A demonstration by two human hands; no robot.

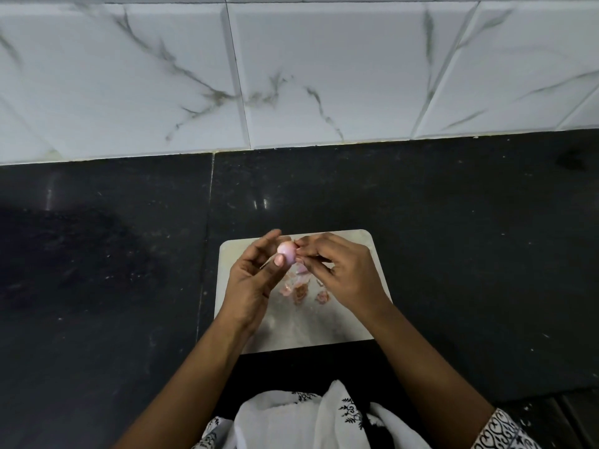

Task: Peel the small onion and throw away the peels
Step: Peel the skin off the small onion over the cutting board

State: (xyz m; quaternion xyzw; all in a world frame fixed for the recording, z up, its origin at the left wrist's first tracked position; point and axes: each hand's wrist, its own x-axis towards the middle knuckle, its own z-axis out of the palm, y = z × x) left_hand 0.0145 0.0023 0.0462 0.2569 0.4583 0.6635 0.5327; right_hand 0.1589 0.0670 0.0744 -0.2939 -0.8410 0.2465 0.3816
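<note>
Head view: we hold the small onion (286, 251) over the cutting board (311, 325).
Left hand (251, 286): grips the onion.
Right hand (343, 273): fingertips pinch its right side.
Peels (299, 293): on the board.

A dark, speckled stone surface (453, 254) fills the middle and lower frame, with a thin vertical seam (207, 241) left of centre. A pale rectangular cutting board (324, 325) with rounded corners lies flat on it at lower centre. Small pinkish-brown onion peels (299, 291) lie scattered on the middle of the board.
</note>
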